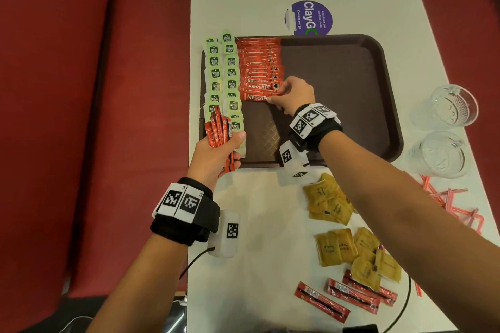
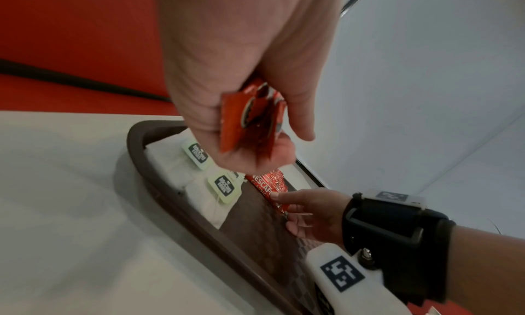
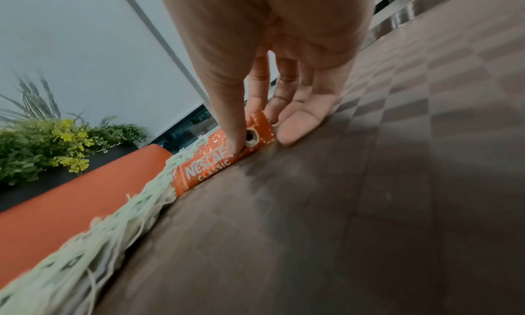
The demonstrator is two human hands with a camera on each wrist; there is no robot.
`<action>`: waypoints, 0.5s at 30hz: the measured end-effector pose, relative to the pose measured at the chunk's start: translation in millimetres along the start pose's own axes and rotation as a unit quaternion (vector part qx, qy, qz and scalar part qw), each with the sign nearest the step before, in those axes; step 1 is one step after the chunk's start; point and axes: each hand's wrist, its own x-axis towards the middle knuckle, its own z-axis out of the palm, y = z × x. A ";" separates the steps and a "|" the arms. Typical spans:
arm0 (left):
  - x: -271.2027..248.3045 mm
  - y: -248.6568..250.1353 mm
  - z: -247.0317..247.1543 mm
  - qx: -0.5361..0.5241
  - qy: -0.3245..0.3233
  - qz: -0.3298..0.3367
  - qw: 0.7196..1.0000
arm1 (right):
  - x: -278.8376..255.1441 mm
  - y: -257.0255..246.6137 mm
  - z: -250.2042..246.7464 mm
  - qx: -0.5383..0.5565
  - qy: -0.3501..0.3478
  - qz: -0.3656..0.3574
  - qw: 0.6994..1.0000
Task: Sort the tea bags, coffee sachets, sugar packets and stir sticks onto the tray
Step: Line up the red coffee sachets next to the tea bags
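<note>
Left grip (image 1: 216,153) clutching a bundle of Nescafé sachets (image 1: 217,130) above the brown tray (image 1: 338,94), right grip (image 1: 293,94) pinching the nearest laid sachet (image 1: 255,97) beside the tea bags (image 1: 223,76).

"NESCAFÉ CLASSIC" on coffee sachets (image 1: 258,86); "ClayGo" sticker (image 1: 309,18)

Sorting sachets onto the dark brown plastic tray (image 1: 351,67)

Green-tagged white tea bags (image 1: 223,78) fill two columns along its left edge; beside them flat orange-red coffee sachets (image 1: 259,67) overlap in a column, and I press the nearest one (image 3: 216,160) down. More sachets fan from my left hand (image 1: 213,154). Mustard-yellow sugar packets (image 1: 341,224), three red sachets (image 1: 346,297) and red-striped stir sticks (image 1: 449,203) lie loose on the white tabletop (image 1: 257,224).
</note>
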 end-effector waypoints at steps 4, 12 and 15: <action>1.2 0.7 0.5 -0.002 0.000 0.003 1.000 | 1.6 -0.9 1.1 -0.009 0.007 -0.016 1.000; 4.0 -1.8 3.6 0.011 -0.007 -0.002 1.000 | -0.4 -0.9 -3.7 -0.031 0.027 -0.045 0.998; 4.6 -1.4 4.4 0.010 -0.011 0.000 1.000 | -1.4 -0.3 -3.1 -0.018 0.020 -0.046 0.999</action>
